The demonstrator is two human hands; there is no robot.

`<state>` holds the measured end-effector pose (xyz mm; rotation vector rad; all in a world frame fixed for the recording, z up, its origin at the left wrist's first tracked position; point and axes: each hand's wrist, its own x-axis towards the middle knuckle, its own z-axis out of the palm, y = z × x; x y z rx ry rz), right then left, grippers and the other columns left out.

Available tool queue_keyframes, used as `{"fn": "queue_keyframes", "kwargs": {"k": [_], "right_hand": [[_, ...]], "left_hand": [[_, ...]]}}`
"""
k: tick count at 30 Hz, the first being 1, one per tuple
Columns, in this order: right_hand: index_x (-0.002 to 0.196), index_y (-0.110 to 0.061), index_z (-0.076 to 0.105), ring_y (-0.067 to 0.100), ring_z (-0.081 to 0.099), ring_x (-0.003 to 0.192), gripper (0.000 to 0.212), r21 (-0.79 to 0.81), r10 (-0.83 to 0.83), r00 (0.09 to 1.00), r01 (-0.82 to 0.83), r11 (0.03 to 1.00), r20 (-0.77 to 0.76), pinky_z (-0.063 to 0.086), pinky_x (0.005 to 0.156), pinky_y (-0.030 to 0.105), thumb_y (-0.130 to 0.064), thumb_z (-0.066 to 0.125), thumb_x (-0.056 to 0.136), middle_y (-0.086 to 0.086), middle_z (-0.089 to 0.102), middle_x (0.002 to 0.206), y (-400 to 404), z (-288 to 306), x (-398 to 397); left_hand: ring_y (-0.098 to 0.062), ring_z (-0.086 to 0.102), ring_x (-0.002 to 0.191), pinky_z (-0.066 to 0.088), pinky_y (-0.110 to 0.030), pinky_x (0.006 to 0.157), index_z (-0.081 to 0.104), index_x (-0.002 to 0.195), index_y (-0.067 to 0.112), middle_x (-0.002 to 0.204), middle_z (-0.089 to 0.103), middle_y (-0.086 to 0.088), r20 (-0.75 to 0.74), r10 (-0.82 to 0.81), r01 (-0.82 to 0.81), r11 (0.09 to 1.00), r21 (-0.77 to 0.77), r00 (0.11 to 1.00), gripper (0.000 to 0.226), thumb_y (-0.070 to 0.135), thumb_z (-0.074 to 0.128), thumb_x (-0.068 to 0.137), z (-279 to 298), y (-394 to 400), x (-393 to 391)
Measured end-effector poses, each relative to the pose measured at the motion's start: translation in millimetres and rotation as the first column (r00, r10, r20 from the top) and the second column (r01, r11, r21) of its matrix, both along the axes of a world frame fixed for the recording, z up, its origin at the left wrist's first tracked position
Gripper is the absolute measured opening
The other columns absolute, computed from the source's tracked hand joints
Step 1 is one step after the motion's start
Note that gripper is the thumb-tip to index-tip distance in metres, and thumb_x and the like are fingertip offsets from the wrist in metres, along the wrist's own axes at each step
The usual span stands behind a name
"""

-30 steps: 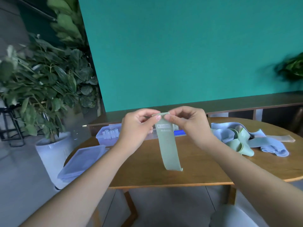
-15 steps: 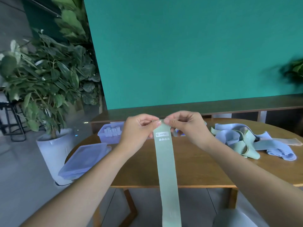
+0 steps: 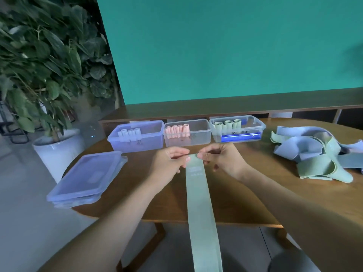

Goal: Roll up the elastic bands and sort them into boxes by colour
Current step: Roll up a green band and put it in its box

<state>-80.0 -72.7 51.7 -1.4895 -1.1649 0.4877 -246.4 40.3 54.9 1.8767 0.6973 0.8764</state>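
Both hands, left hand and right hand, pinched the far top edge of the green elastic band, whose long axis hung straight down toward the viewer past the table edge, between them.

— How was the light?
— Soft and even, rather dim, with faint shadows on the surface.
— Any glare?
— A small sheen on the pot and the lids.
— Sharpness?
— The plant was smeared, the hands slightly blurred, and the edges bowed by the wide lens.
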Motion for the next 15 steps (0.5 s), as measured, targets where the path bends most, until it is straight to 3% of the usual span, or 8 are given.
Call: {"fn": "queue_keyframes", "kwargs": {"k": [6, 15], "right_hand": [[0.097, -0.011, 0.078, 0.009, 0.065, 0.065, 0.013, -0.037, 0.083, 0.995, -0.085, 0.996, -0.055, 0.051, 0.051, 0.022, -0.020, 0.077, 0.088, -0.004, 0.073, 0.071, 25, -6, 23], [0.099, -0.012, 0.078, 0.006, 0.063, 0.063, 0.015, -0.092, 0.071, 0.996, -0.075, 0.993, -0.045, 0.047, 0.048, 0.019, -0.024, 0.075, 0.090, -0.008, 0.072, 0.070, 66, -22, 47]], "left_hand": [[-0.010, 0.063, 0.064, 0.047, -0.023, 0.056, 0.077, 0.102, 0.013, 0.080, 0.076, -0.002, 0.062, -0.046, 0.053, 0.992, -0.114, 0.997, 0.016, 0.009, 0.076, 0.086, -13, 28, 14], [-0.012, 0.065, 0.071, 0.049, -0.026, 0.060, 0.077, 0.102, 0.017, 0.086, 0.076, -0.003, 0.045, -0.028, 0.035, 0.987, -0.160, 0.999, 0.016, 0.014, 0.077, 0.086, -28, 69, 37]]}}
